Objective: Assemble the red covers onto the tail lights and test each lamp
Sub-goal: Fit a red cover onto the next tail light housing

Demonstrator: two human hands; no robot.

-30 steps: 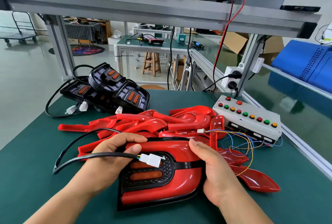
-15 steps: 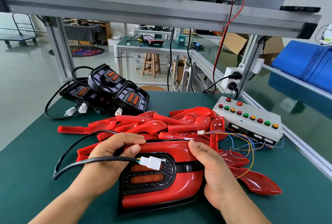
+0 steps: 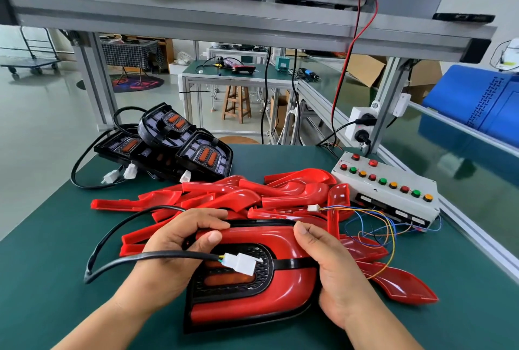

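Gripping the tail light [image 3: 252,307] at both ends, the person is seating its red cover [image 3: 269,237] just in front of the button box [image 3: 393,198]. The left hand [image 3: 174,248] is curling round the end farther from the box, thumb lying on the cover. The right hand [image 3: 334,271] is clasping the nearer end, thumb pressing the top rim. The cover is looking nearly home to me, so I'd be working both thumbs evenly round the seam, checking for gaps. The white connector [image 3: 240,262] is lying loose across the lens, and the box's lead plug [image 3: 312,208] is sitting among the spare covers [image 3: 224,195] beside the box. I'd be joining those gently, without tugging the thin wires.
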